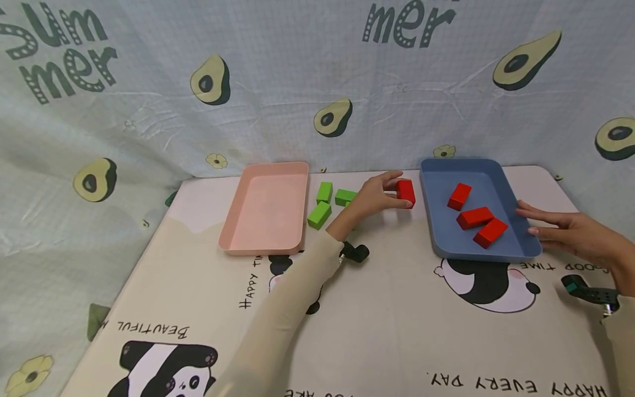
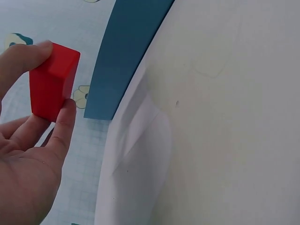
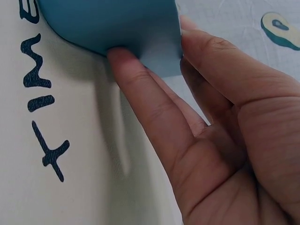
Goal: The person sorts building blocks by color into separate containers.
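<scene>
My left hand (image 1: 373,197) holds a red block (image 1: 405,193) between thumb and fingers, left of the blue tray (image 1: 436,231). In the left wrist view the red block (image 2: 52,82) is tilted, with the thumb on its top and fingertips beneath. Inside the blue tray lie three red blocks (image 1: 475,218). My right hand (image 1: 577,234) holds the blue tray's right edge. In the right wrist view one fingertip presses the tray's outer wall (image 3: 117,23), while another digit reaches over the rim. Several green blocks (image 1: 319,215) sit behind my left wrist, one partly hidden by it.
A pink tray (image 1: 265,212) stands left of the green blocks. The table cover (image 1: 397,331) carries panda prints and lettering. Behind the table hangs a pale cloth (image 1: 278,82) with avocado prints. Dark wrist-worn devices (image 1: 356,252) show near both wrists.
</scene>
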